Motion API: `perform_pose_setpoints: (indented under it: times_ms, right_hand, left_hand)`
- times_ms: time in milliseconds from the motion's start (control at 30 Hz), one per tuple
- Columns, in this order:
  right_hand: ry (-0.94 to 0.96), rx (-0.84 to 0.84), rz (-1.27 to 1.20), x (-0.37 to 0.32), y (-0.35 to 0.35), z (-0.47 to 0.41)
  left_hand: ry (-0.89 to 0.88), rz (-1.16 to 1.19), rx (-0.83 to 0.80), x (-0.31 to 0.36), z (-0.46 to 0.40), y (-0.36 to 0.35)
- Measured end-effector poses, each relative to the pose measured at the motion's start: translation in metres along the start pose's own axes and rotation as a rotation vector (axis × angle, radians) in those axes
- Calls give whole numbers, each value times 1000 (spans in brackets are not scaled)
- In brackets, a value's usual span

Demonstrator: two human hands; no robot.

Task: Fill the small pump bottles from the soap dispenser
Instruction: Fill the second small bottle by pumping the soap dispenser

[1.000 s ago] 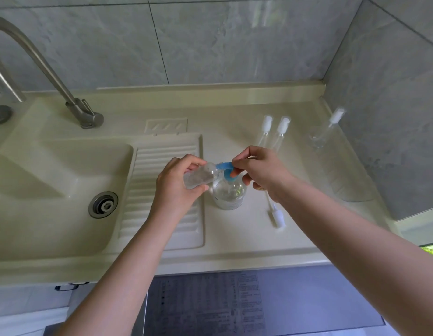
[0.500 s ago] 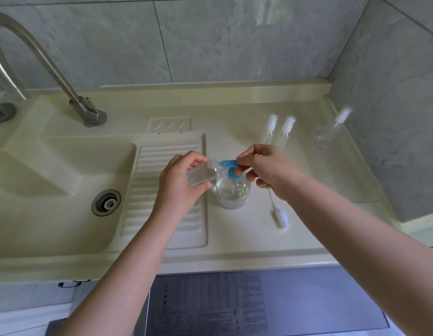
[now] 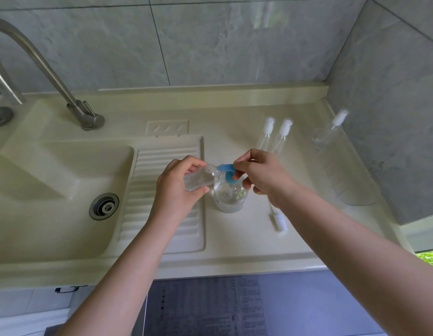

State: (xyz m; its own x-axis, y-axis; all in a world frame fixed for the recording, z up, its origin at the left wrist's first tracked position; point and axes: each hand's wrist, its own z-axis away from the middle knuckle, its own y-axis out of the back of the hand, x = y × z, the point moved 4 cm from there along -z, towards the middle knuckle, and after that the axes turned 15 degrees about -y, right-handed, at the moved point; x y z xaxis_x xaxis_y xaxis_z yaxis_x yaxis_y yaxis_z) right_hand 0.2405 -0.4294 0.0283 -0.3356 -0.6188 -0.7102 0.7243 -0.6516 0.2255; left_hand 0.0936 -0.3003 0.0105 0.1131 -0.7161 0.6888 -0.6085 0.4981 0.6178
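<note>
Two hands busy: left hand (image 3: 179,187) grips small bottle (image 3: 199,179) tilted at blue spout (image 3: 225,168); right hand (image 3: 261,174) pinches pump. Risk: mouth slips off spout, soap spills on counter (image 3: 234,241).

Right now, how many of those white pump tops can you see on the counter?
4. Two pump tops stand side by side behind the right hand, one lies loose near the front, and one tops the small bottle by the wall. The hands could hide others.
</note>
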Motion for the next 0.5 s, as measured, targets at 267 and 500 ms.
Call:
perform_pose_setpoints:
  times_ms: [267, 500]
  right_hand:
    - [-15, -36, 4, -2, 4, 2]
    - [41, 4, 39, -4, 3, 3]
  left_hand:
    - [8, -10, 4, 2, -1, 1]
    - [10, -15, -6, 1, 0, 1]
